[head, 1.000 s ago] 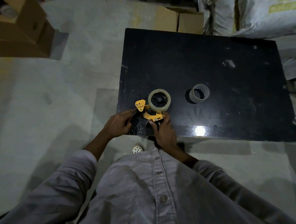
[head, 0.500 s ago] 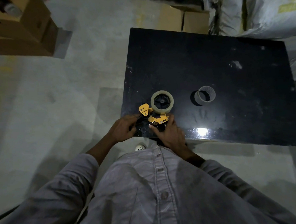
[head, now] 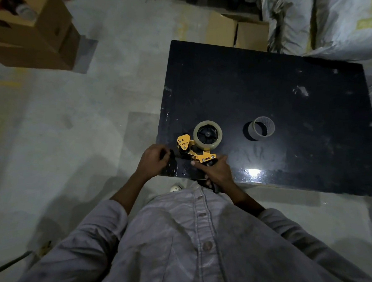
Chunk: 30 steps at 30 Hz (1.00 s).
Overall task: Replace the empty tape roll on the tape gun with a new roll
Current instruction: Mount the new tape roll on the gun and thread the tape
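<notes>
**New roll on the tape gun, empty core set aside**

The tape gun (head: 198, 149), yellow and black, lies at the near edge of the black worktop (head: 292, 93) with a roll of tape (head: 207, 134) seated on its hub. The right hand (head: 217, 172) is wrapped around the handle, fingers closed and hiding most of the grip. The left hand (head: 152, 160) is curled just left of the gun's front end; dim light makes it impossible to tell whether its fingers pinch anything. Small dark lettering on the yellow side plate is too blurred to read. The empty core (head: 262, 131) stands on the worktop well to the right of the gun, apart from it. Cardboard boxes (head: 237, 31) behind the worktop are partly hidden by its far edge.
</notes>
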Tool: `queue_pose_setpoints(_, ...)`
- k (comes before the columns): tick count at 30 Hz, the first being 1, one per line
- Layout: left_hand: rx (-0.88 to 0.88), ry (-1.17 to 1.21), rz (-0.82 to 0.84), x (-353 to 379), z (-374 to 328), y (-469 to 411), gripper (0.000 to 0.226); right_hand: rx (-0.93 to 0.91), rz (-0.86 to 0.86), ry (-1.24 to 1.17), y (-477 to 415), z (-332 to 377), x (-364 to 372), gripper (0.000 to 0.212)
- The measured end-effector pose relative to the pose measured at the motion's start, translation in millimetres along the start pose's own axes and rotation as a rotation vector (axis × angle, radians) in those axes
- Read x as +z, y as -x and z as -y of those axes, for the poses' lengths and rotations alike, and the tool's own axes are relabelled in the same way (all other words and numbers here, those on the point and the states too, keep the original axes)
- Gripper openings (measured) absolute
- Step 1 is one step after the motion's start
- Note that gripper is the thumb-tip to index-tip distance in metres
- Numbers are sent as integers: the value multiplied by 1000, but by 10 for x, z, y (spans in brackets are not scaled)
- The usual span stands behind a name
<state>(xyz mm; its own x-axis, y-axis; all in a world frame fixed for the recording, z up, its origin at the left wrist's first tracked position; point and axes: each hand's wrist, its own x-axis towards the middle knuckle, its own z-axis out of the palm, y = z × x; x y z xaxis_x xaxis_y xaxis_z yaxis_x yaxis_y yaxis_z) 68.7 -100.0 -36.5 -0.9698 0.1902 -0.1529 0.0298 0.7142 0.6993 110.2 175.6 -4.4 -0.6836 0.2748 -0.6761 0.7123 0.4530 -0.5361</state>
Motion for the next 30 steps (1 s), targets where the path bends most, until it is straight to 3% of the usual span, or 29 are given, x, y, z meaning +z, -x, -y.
queue_pose_setpoints(1,-143,113,-32,-4,-32,12,6,-9,62,-60,9,-32,-39,92)
queue_pose_setpoints(3,-521,399,-45,-30,-155,27,25,-22,216,-194,6,-107,-117,74)
queue_pose_setpoints(5,-814,663,123,-86,-283,53,55,24,323,-303,1,-175,-198,75)
queue_pose_setpoints(7,-931,780,337,-127,-358,66,76,56,382,-357,-31,-237,-249,80)
queue_pose_setpoints(10,-969,835,413,-128,-425,-1,92,55,429,-429,-53,-279,-312,83)
queue_pose_setpoints(13,-988,863,429,-108,-531,-114,91,53,462,-480,-28,-286,-339,76)
queue_pose_setpoints(16,-1010,873,450,-88,-577,-209,77,94,471,-493,-61,-282,-309,91)
queue_pose_setpoints(23,-1007,850,383,-88,-589,-218,30,156,607,-431,-191,-104,-290,92)
queue_pose_setpoints(30,-988,770,387,-120,-553,-257,17,107,445,-370,-133,-84,-314,89)
